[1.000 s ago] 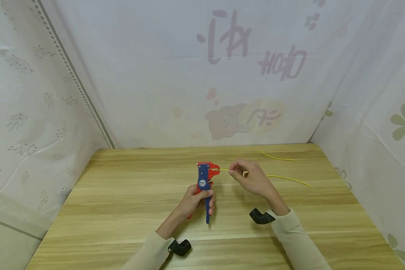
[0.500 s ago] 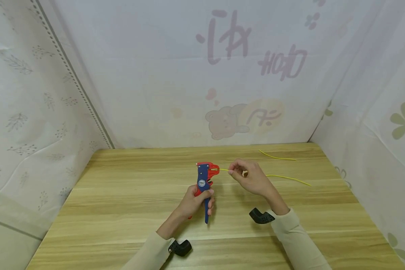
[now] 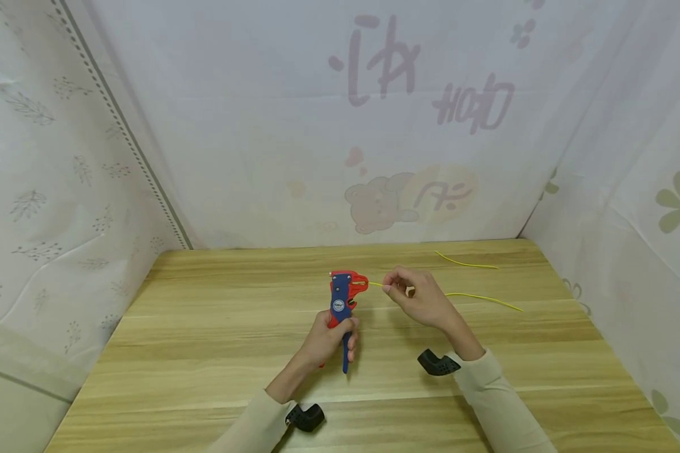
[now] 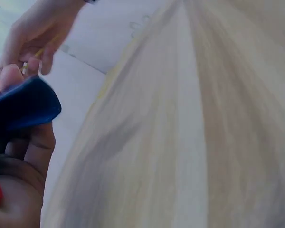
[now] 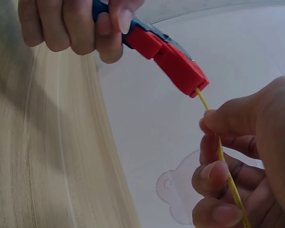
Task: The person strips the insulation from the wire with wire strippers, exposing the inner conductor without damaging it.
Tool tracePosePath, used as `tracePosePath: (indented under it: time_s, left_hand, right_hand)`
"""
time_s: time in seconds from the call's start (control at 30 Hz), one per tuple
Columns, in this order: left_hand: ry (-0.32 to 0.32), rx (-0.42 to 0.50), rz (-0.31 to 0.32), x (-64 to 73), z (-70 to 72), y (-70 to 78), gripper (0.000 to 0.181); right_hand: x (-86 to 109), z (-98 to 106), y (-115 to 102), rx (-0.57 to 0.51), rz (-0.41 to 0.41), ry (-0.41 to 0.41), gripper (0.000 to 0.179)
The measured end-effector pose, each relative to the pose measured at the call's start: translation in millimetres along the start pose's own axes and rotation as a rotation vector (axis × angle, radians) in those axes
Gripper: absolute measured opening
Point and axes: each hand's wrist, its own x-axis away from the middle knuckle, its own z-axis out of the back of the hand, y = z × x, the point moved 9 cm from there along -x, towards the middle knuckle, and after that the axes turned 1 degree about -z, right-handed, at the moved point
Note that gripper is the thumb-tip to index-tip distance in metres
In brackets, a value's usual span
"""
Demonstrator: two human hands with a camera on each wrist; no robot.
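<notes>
My left hand (image 3: pixel 333 335) grips the handles of a blue and red wire stripper (image 3: pixel 338 292), held upright with its red jaws facing right. The thumb lies across the blue body. My right hand (image 3: pixel 422 299) pinches a thin yellow wire (image 5: pixel 203 99) between thumb and forefinger. The wire's end sits in the tip of the jaws, as the right wrist view shows, and its length runs back through the palm. In the left wrist view, the blue handle (image 4: pixel 31 104) fills the left edge with fingers around it.
Beyond the right hand, a yellow wire length (image 3: pixel 487 298) extends rightward. Another short yellow wire (image 3: pixel 464 261) lies near the back edge of the wooden table (image 3: pixel 215 327). Printed cloth (image 3: pixel 249 157) hangs behind and at both sides. Black camera mounts (image 3: pixel 437 363) sit at the wrists.
The stripper's two handles have come slightly closer together in my left hand. The right hand, still pinching the wire, has shifted very slightly left.
</notes>
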Motion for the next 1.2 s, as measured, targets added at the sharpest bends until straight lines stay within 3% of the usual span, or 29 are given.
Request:
tracePosePath:
  time_s: [0.13, 0.47, 0.63, 0.8, 0.93, 1.1, 1.2]
  left_hand:
    - [-0.019, 0.006, -0.008, -0.6, -1.3, 0.2, 0.039]
    - [-0.063, -0.003, 0.021, -0.1, -1.9, -1.7, 0.037]
    - [-0.081, 0.005, 0.029, 0.6, -3.9, -1.4, 0.028]
    - [-0.084, -0.005, 0.029, 1.2, -4.4, -1.6, 0.028]
    - [-0.061, -0.015, 0.031, 2.4, -3.7, -1.1, 0.033]
    - [0.057, -0.030, 0.038, 2.2, 4.4, 0.0, 0.025]
    - [0.052, -0.029, 0.035, 1.7, 7.2, 0.4, 0.030]
  right_hand:
    - [0.3, 1.0, 0.8, 0.013, 0.004, 0.007, 0.006]
    - [-0.1, 6.2, 0.7, 0.034, -0.020, 0.025, 0.006]
    - [0.1, 9.3, 0.0, 0.043, 0.002, 0.051, 0.001]
    - [0.0, 11.4, -1.8, 0.037, 0.039, 0.066, 0.011]
    - [0.0, 11.0, -2.3, 0.031, 0.051, 0.061, 0.010]
    - [0.1, 10.5, -1.8, 0.042, 0.052, 0.064, 0.009]
    - [-0.2, 9.5, -0.6, 0.039, 0.045, 0.066, 0.008]
